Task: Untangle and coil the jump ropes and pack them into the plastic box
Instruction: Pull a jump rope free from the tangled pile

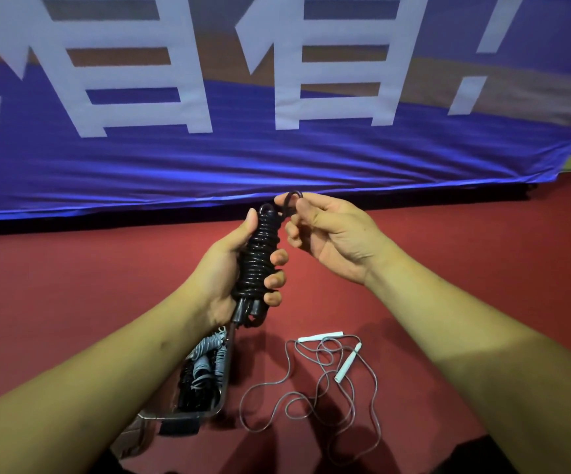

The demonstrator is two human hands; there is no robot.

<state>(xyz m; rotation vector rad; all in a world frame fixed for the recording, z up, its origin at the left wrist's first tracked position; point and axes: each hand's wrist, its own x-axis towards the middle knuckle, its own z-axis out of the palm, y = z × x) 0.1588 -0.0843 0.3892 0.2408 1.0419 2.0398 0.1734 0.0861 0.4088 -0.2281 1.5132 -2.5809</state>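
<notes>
Clear plastic box (222, 398): btm left on red floor (482, 268), partly under L forearm; grey + black coiled ropes inside.
L hand (229, 268): fingers wrapped round black coiled jump rope (260, 258), held upright, handles at btm.
R hand (332, 234): thumb + finger pinch black rope's top loop.
Clear-cord jump rope w/ white handles (347, 363): loose tangle on floor, just right of box.

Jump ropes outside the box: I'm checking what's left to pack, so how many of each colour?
Black rope, coiled in the left hand: 1
Clear rope with white handles, lying loose: 1
Total: 2
</notes>
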